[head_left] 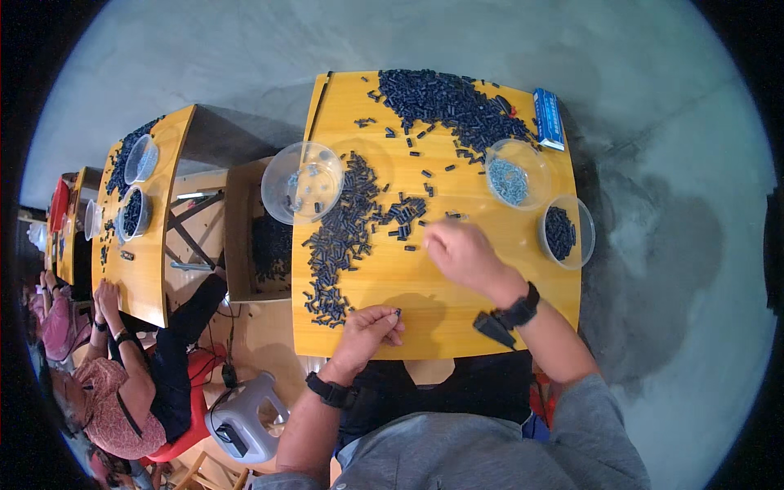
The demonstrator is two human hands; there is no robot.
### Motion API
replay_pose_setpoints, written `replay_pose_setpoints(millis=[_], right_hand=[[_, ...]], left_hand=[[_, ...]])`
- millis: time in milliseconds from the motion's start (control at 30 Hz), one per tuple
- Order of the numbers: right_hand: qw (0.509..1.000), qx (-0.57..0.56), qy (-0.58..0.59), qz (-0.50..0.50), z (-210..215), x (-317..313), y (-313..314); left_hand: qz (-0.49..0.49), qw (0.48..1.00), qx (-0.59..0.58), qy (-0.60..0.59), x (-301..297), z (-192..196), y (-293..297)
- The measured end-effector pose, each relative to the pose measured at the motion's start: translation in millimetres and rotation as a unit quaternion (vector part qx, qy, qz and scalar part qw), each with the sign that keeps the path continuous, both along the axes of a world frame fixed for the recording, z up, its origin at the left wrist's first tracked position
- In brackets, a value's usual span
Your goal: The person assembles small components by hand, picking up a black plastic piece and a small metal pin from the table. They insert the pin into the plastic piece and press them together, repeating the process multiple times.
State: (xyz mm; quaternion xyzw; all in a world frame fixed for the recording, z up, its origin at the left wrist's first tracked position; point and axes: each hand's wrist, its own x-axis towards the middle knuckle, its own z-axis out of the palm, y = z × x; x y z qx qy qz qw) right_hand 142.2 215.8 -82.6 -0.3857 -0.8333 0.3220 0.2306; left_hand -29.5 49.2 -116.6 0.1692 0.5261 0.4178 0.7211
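My left hand is at the near edge of the yellow table, its thumb and forefinger pinched on a small black cylindrical piece. My right hand hovers over the middle of the table with its fingers curled closed; whatever it may hold is hidden. Loose black cylindrical pieces lie in a long heap to the left of my hands, and a smaller cluster is close to my right hand. Both wrists wear black bands, and a dark strap end hangs by the right one.
A large black heap covers the far side. Clear tubs hold a few bluish bits, small blue-grey parts and black pieces. A blue box lies far right. At left, a person sits by another table.
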Motion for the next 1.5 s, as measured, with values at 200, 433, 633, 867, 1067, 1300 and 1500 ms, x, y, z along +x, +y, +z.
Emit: replay_pose_setpoints(millis=[200,433,633,867,1067,1300,1500], right_hand=[[0.983,0.128,-0.088,-0.098,-10.7,-11.1,54.6],[0.962,0.110,-0.228,-0.104,-20.5,-28.6,75.9],[0.956,0.132,-0.245,-0.096,-33.5,-26.9,86.8],[0.954,0.127,-0.251,-0.106,-32.3,-26.5,82.2],[0.984,0.057,-0.090,-0.141,-31.4,-16.6,68.5],[0.966,-0.196,0.124,-0.112,-17.4,-2.3,4.3],[0.909,-0.367,0.185,-0.069,8.4,5.8,-50.3]], left_hand=[[-0.032,0.999,0.018,0.016,0.1,-6.8,-0.5],[0.016,0.999,0.008,-0.035,-8.0,-9.7,4.1],[0.033,0.999,0.005,-0.036,-6.4,-8.2,5.1],[0.055,0.995,-0.008,-0.084,-9.5,-11.8,2.8],[0.057,0.988,-0.002,-0.145,-13.8,-10.7,4.7],[0.067,0.987,0.003,-0.143,-11.5,-8.0,1.3],[0.073,0.988,0.008,-0.137,-4.7,7.9,6.5]])
